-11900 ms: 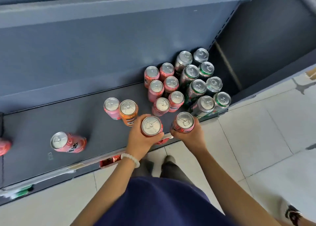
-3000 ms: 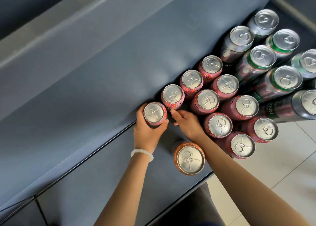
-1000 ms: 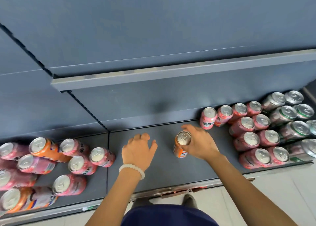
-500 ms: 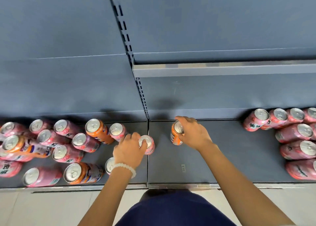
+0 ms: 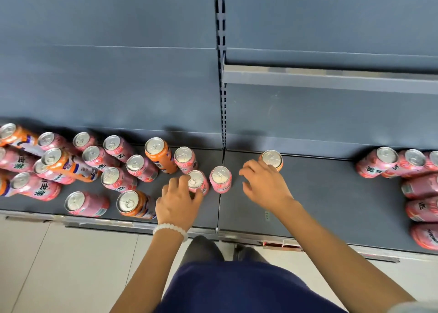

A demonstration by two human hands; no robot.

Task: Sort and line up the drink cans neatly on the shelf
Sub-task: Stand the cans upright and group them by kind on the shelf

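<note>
Orange can: stands upright alone at the back of the shelf, just right of the slotted upright; half a second ago the right hand was wrapped around it, and it sits now about where it was being set.
Right hand: fingers spread and loosely bent, holding nothing; its knuckles still overlap the near side of the orange can, so I cannot tell whether they touch. It reads as a release, with the fingers turned toward the pink cans on the left.
Left hand: fingers curled onto a pink can, gripping it by the near side; half a second ago it had hold of a pink can in much the same spot.
Neighbouring pink can: upright, just beside the gripped one, on the seam between the two shelf sections.
Loose cluster: pink and orange cans mixed on the left section, unsorted.
Sorted pink rows: packed at the far right, well apart from the hands.
Meaning for the task: an orange line seems begun; most of the left cans remain to be moved.
</note>
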